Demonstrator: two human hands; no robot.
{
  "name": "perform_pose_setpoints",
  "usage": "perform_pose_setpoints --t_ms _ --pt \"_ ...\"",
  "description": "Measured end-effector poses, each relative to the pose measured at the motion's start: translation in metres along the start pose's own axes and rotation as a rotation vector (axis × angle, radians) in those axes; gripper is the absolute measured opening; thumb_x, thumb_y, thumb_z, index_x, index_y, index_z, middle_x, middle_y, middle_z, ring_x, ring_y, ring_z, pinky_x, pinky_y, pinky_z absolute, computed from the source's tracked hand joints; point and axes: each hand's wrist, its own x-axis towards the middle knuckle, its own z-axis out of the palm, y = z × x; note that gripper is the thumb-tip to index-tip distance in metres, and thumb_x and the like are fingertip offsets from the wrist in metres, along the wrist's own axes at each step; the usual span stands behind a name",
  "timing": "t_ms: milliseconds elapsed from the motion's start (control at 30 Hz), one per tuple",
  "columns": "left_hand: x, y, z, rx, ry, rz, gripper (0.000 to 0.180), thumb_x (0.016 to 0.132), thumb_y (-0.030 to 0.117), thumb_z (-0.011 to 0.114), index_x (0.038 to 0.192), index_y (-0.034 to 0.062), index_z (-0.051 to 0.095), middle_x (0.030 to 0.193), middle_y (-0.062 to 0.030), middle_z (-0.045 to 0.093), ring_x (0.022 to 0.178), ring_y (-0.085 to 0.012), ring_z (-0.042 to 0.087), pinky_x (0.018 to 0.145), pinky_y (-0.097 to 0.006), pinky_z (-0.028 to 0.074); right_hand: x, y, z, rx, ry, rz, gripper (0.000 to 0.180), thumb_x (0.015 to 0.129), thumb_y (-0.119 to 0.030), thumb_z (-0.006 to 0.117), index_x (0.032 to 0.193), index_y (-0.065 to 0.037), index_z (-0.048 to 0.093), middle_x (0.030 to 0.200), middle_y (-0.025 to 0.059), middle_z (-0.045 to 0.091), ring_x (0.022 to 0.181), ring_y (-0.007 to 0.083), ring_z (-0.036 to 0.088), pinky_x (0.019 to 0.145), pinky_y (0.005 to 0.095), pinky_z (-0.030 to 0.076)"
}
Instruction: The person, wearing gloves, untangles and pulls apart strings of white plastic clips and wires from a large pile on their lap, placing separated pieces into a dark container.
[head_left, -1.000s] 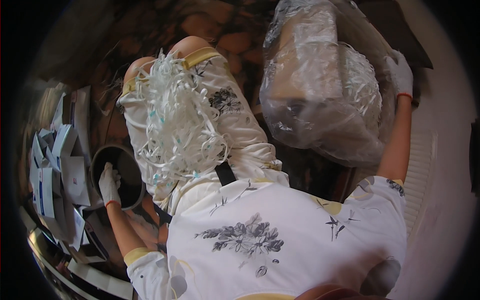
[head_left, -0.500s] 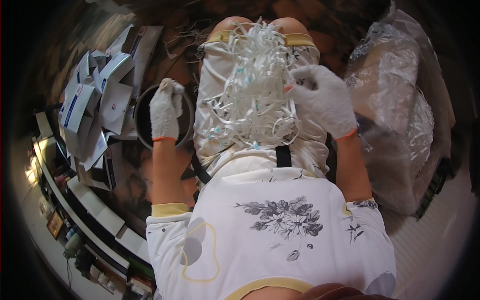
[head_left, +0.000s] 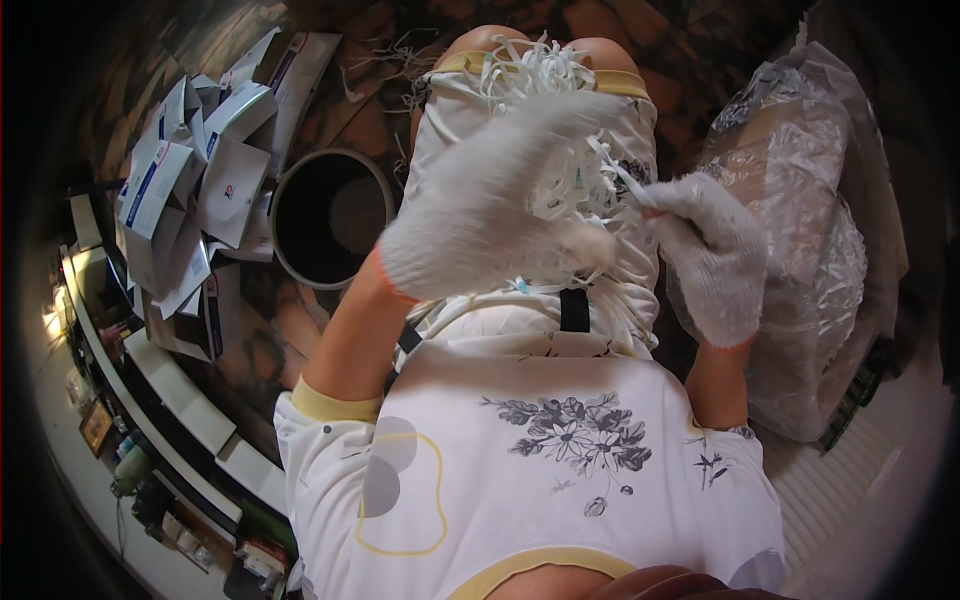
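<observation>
A tangled heap of thin white strips (head_left: 545, 72), some with small blue-green marks, lies across my lap on pale patterned shorts. Over the heap reaches my left hand (head_left: 490, 205) in a white knit glove with an orange cuff. It is smeared by motion, but its thumb and fingers are spread apart and nothing shows in them. My right hand (head_left: 712, 255), gloved likewise, is closed at the heap's right side. Between its thumb and fingers it pinches the end of a white strip (head_left: 628, 182). My left hand covers much of the heap.
Left of my legs stands a dark round bucket (head_left: 381, 195) with something pale at its bottom. Beyond it are several folded white and blue cartons (head_left: 235, 190). A clear plastic bag (head_left: 790, 190) stands at my right. Loose strips (head_left: 395, 60) lie on the patterned floor near my knees.
My left hand has moved from above the bucket rightward over the heap, and its fingers have opened. My right hand has shifted slightly right and down and now grips a white strip.
</observation>
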Motion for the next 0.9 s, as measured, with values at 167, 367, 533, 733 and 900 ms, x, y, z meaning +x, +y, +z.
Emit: perform_pose_setpoints --t_ms 167,367,533,733,900 --pt "0.022 0.015 0.014 0.061 -0.482 0.057 0.026 0.082 0.024 0.067 0.104 0.0095 0.062 0.082 -0.0129 0.065 0.077 -0.0345 0.062 0.071 -0.037 0.052 -0.009 -0.021 -0.018 0.187 0.051 -0.09 0.02 0.074 0.011 0.065 0.088 -0.002 0.069 0.079 0.0079 0.066 0.071 0.016 0.063 0.062 0.0259 0.049" --pt "0.036 0.039 -0.004 -0.37 -0.821 -0.347 0.023 0.093 0.027 0.059 0.102 0.0069 0.063 0.072 -0.0052 0.062 0.066 -0.0169 0.063 0.064 -0.03 0.051 -0.019 -0.019 -0.051 0.34 0.263 -0.092 0.021 0.077 0.007 0.063 0.096 0.001 0.066 0.087 0.0077 0.061 0.064 0.0149 0.058 0.054 0.025 0.047" --pt "0.016 0.03 -0.013 -0.607 -0.692 -0.699 0.024 0.097 0.023 0.05 0.099 0.0023 0.063 0.07 0.0003 0.059 0.057 -0.0069 0.054 0.051 -0.021 0.046 -0.007 -0.005 -0.048 0.367 0.25 0.01 0.022 0.086 0.004 0.055 0.105 -0.002 0.065 0.085 0.0008 0.057 0.065 0.0068 0.05 0.06 0.0203 0.042" --pt "-0.018 0.014 -0.018 -0.657 -0.472 -1.039 0.03 0.095 0.024 0.057 0.11 -0.0012 0.063 0.069 -0.0001 0.056 0.05 -0.0044 0.049 0.045 -0.018 0.039 -0.008 0.033 -0.046 -0.01 0.23 0.212 0.04 0.081 0.008 0.058 0.118 -0.007 0.064 0.098 0.0019 0.064 0.067 0.0053 0.05 0.063 0.0181 0.043" --pt "-0.012 0.015 -0.015 -0.602 -0.657 -0.998 0.024 0.095 0.022 0.056 0.105 0.0027 0.065 0.07 0.001 0.057 0.052 -0.0042 0.049 0.045 -0.019 0.038 -0.004 0.011 -0.012 0.344 -0.283 -0.133 0.089 0.063 0.017 0.069 0.142 -0.01 0.037 0.133 0.0075 0.053 0.055 0.0015 0.043 0.043 0.014 0.041"
